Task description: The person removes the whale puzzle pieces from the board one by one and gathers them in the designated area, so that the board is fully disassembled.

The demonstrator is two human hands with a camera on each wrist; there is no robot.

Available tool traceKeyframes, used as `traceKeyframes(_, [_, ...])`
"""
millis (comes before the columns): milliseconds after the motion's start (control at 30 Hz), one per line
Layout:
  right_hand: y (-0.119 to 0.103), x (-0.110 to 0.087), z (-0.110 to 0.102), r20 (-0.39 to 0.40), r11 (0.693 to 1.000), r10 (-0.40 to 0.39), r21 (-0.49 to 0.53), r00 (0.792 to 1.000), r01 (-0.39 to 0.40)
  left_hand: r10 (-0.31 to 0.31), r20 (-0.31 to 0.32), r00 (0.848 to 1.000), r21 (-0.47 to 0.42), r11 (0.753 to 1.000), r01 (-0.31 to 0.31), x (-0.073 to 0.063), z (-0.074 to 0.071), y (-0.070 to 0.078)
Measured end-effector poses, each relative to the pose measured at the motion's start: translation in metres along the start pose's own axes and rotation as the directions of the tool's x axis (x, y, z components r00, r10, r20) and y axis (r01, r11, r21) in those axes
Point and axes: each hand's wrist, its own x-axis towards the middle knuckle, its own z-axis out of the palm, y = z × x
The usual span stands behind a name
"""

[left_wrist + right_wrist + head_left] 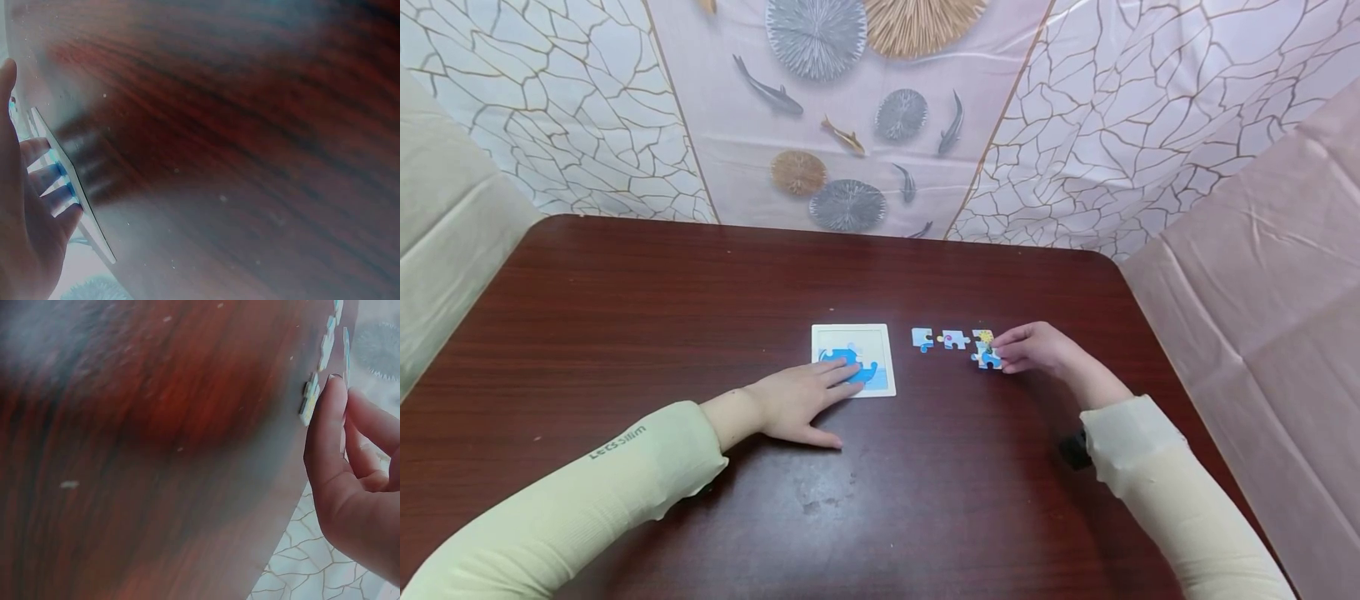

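My left hand (801,400) lies with its fingers spread and straight over a square puzzle tray (891,379) with a pale frame. Its fingertips touch the blue picture pieces (872,375) fitted inside and cover part of them. In the left wrist view, the fingers (47,178) reach over the tray's edge. My right hand (1037,348) pinches a blue and white puzzle piece (987,358) between thumb and fingers. The right wrist view shows this piece (346,353) edge-on, raised off the table. Just behind it is a puzzle piece with a yellow sun (984,336), partly hidden.
Two more loose puzzle pieces, one white and blue (922,338) and one with a pink swirl (954,339), lie between the tray and my right hand. The dark wooden table (700,283) ends at a patterned cloth wall (850,108).
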Motion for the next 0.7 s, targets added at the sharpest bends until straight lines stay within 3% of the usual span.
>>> traceKeyframes(367, [0.0093,0.0001,-0.0011,0.033,1.0,0.009,0.019,0.999,-0.01,0.004,-0.006,1.0,0.003,1.0,-0.004,0.0,0.0009,-0.0003])
traceKeyframes(700, [0.0089,0.0021,0.0018,-0.014,1.0,0.026,-0.016,1.0,-0.026,-0.002,-0.004,1.0,-0.005,1.0,0.002,0.0,0.0011,-0.0009])
